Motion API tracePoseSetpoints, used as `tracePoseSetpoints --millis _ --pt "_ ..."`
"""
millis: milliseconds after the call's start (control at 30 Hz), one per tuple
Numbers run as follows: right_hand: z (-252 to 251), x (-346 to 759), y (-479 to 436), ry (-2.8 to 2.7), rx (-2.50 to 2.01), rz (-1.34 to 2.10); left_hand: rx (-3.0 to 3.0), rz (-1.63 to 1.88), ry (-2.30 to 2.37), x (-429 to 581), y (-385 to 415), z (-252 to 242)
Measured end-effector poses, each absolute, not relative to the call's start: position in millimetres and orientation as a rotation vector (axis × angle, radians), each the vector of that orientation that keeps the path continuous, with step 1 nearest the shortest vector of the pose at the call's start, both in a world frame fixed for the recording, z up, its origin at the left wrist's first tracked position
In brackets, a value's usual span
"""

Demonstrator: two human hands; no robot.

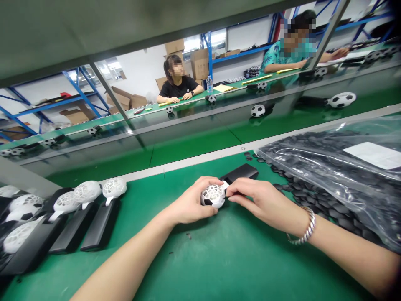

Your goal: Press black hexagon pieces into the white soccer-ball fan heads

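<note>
My left hand [196,200] is wrapped around a white soccer-ball-shaped head [213,195] with an open lattice and some black panels. A white neck joins this head to a black handle [240,173], which lies on the green table pointing away to the right. My right hand [250,195] pinches thumb and forefinger together at the ball's right side, close to the neck. Whatever is between those fingertips is too small or hidden to make out. Small black pieces [332,205] are heaped to the right of my right hand, partly under a clear plastic bag [338,161].
At left, several similar ball-headed devices [102,221] with black handles lie side by side. Beyond the table's pale edge runs a green conveyor [194,152] carrying more of them. Two people, one in a black shirt [180,88], sit across it. A metal panel [125,29] hangs overhead.
</note>
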State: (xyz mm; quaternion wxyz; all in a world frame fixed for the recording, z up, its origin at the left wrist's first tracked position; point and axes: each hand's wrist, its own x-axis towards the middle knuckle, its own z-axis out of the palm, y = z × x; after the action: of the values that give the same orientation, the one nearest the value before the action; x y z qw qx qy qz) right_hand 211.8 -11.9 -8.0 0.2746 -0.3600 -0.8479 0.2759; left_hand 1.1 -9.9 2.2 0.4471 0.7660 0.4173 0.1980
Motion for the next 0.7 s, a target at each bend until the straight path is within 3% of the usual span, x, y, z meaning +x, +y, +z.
tracePoseSetpoints --millis 267,700 --pt "-16 204 -10 -2.286 -0.775 0.78 1.801 0.617 1.215 13 -17 -5" --pt "-25 200 6 -2.134 -0.95 0.828 1.827 0.738 1.274 24 -23 -8"
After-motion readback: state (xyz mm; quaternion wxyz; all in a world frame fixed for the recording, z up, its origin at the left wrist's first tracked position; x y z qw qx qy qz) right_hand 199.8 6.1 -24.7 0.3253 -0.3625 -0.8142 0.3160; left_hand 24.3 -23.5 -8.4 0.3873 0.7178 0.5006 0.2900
